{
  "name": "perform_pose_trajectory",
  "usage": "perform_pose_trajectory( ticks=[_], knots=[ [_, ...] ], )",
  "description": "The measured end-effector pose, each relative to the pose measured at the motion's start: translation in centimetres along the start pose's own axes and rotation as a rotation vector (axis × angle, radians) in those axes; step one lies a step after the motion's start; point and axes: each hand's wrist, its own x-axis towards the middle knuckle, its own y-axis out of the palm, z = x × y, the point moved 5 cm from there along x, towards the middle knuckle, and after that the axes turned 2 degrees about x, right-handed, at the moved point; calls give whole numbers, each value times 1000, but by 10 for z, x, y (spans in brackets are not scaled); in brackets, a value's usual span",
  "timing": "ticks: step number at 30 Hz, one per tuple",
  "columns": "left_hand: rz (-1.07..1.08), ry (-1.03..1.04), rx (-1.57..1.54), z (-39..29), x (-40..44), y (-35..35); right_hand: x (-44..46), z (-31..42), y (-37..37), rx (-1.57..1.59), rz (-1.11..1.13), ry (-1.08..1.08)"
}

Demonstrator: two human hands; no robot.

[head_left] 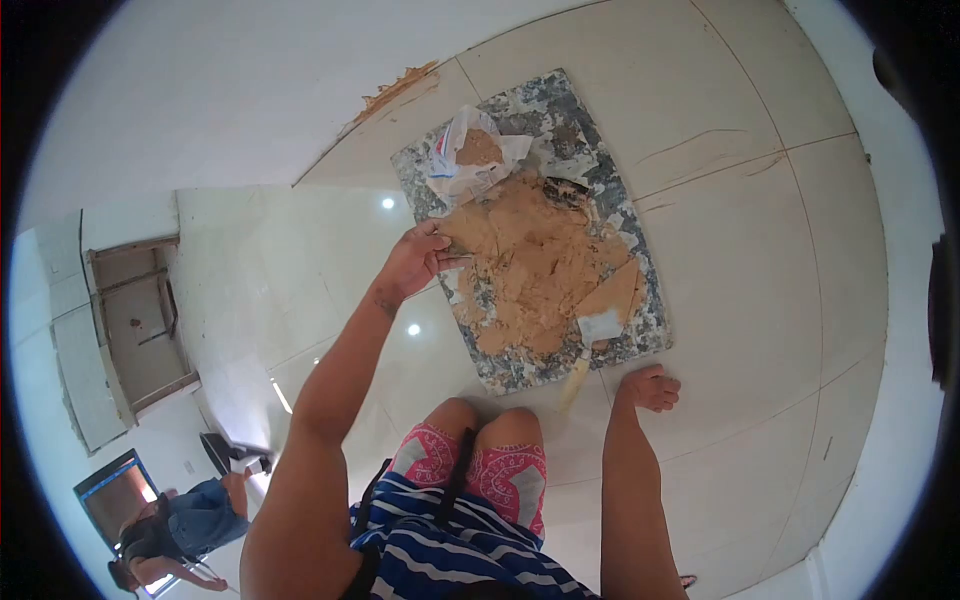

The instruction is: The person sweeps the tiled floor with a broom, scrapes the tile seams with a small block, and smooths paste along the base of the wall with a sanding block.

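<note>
My left hand (412, 260) is at the left edge of a stained board (500, 378) on the floor. Its thumb and fingers pinch the edge of a flat, putty-coated piece (466, 230), whose exact kind I cannot make out. Tan putty (535, 265) is spread thickly over the middle of the board. A putty knife (600, 326) lies at the lower right of the putty, its blade smeared and its pale handle over the board's near edge. My right hand (652, 388) is low over the floor beyond the near right corner, fingers curled, holding nothing visible.
An opened plastic bag (468, 155) with tan material sits at the board's far left. A dark, putty-smeared object (566, 193) lies near it. Glossy tiles (740, 250) surround the board; broken wall edging (400, 88) is beyond. Another person (190, 520) is at lower left.
</note>
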Motion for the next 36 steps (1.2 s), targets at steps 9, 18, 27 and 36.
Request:
perform_pose_trajectory(
  ticks=[9,18,27,36],
  knots=[
    [161,215,-395,16,-44,68,0,-2,-2,48,4,-24],
    [285,270,-419,11,-87,32,5,-21,-12,268,51,-290],
    [-93,331,-519,35,-76,-125,-86,-85,-76,791,-8,-73],
    [-311,493,-497,-26,11,-288,-372,219,-152,837,138,-838]
  ],
)
